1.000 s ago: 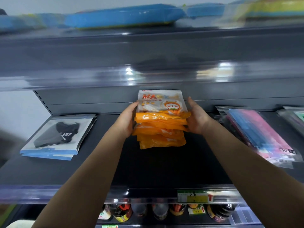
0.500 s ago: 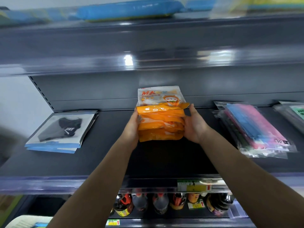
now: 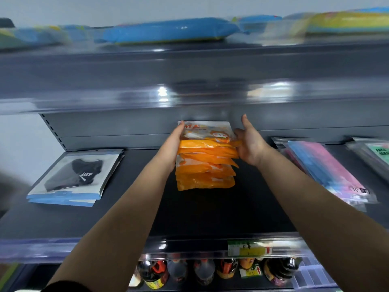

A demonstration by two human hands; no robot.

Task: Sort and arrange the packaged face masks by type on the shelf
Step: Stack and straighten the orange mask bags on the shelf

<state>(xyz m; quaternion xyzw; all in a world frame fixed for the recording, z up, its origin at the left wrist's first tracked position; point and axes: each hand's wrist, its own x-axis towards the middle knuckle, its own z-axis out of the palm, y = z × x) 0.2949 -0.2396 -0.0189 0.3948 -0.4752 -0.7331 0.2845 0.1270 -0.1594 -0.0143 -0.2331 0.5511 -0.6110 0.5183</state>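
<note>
A stack of orange mask packets (image 3: 205, 165) lies on the dark shelf (image 3: 210, 211), near its back wall. My left hand (image 3: 171, 147) presses flat against the stack's left side. My right hand (image 3: 250, 142) touches the upper right of the stack with its thumb, and its fingers point up and apart. To the left lies a small pile of packets (image 3: 71, 178) showing a black mask. To the right lies a pile of clear packets with blue and pink masks (image 3: 324, 169). At the far right edge sits a packet with a green label (image 3: 376, 152).
The shelf above carries blue packs (image 3: 168, 30) and a yellow pack (image 3: 347, 22), all blurred. Its front lip overhangs just above my hands. Below the shelf's front rail with a yellow price tag (image 3: 250, 248) stand several bottles (image 3: 202, 272).
The orange stack has been pushed further back toward the shelf's rear wall. My right hand has loosened and its fingers have lifted off the stack's side.
</note>
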